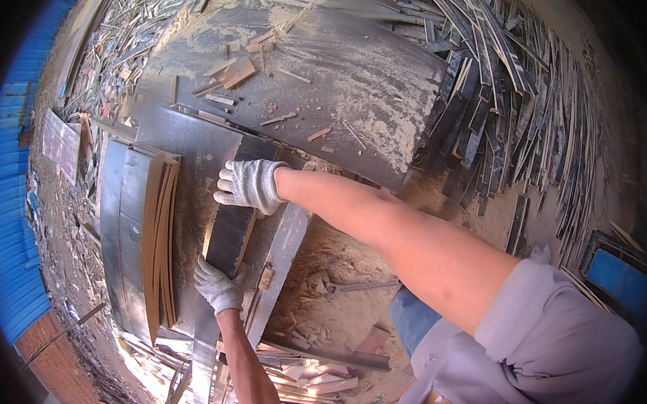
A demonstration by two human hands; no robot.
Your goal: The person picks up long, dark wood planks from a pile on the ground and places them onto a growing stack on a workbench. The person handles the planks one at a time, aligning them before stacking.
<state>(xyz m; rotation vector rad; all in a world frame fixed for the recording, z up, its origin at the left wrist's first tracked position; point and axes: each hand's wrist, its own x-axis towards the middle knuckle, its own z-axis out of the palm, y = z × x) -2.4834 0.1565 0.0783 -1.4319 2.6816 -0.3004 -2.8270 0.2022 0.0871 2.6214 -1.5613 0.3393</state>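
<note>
A narrow dark-faced plank with pale wood edges lies on a metal-topped work table. At its lower end, my left hand, in a grey-white knit glove, grips the plank with fingers on one side and thumb on the other. My right hand, gloved alike, reaches across the plank higher up, its fingers curled over the left edge. Left of the plank stands a stack of dark-faced plywood boards with brown edges showing. The undersides of both hands are hidden.
Beyond the table, a large dark sheet carries sawdust and wood scraps. A big heap of cut strips lies at the right. More offcuts lie below the table. A blue container stands at far right, a blue corrugated wall at far left.
</note>
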